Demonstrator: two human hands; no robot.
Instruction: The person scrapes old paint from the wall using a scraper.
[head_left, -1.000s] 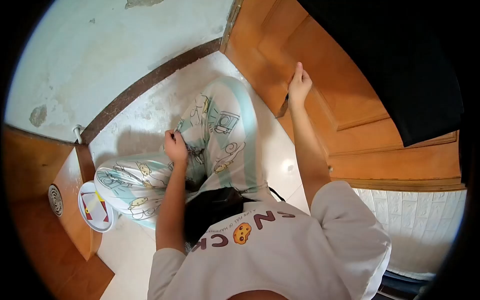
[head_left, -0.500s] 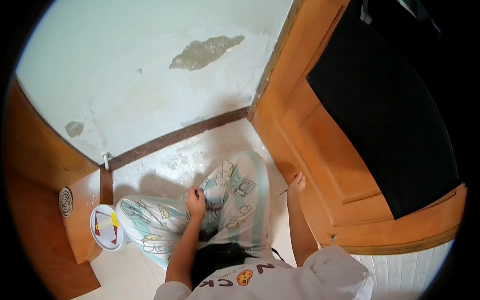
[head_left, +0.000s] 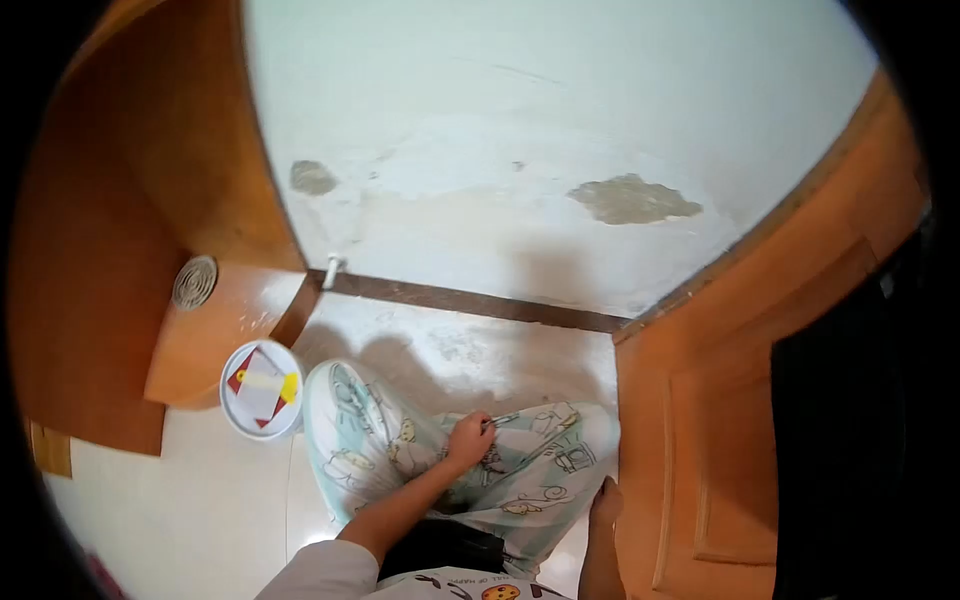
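Note:
My left hand (head_left: 470, 442) is closed over my lap, with a small dark object (head_left: 488, 427) showing at its fingers. What kind of object it is cannot be made out. Patterned trousers (head_left: 540, 490) cover my bent knees beneath it. Low at the right, my right hand (head_left: 605, 498) hangs beside my knee, close to the orange wooden door (head_left: 645, 470). Its fingers are seen edge-on and in shade, so their pose is unclear. In front of me, the white wall (head_left: 450, 240) has a large bare grey patch (head_left: 635, 200) and a smaller patch (head_left: 313, 178).
A round white bucket (head_left: 228, 405) with a red and yellow label on top stands by my left knee. Behind it are an orange wooden panel (head_left: 225, 335) with a round vent (head_left: 195, 282) and a short white pipe (head_left: 333, 270). Black cloth (head_left: 840, 450) hangs on the door.
My view has turned to the left, so the wall, bucket and door sit farther right in view. My left hand stays closed over my lap; the right hand is lower in view.

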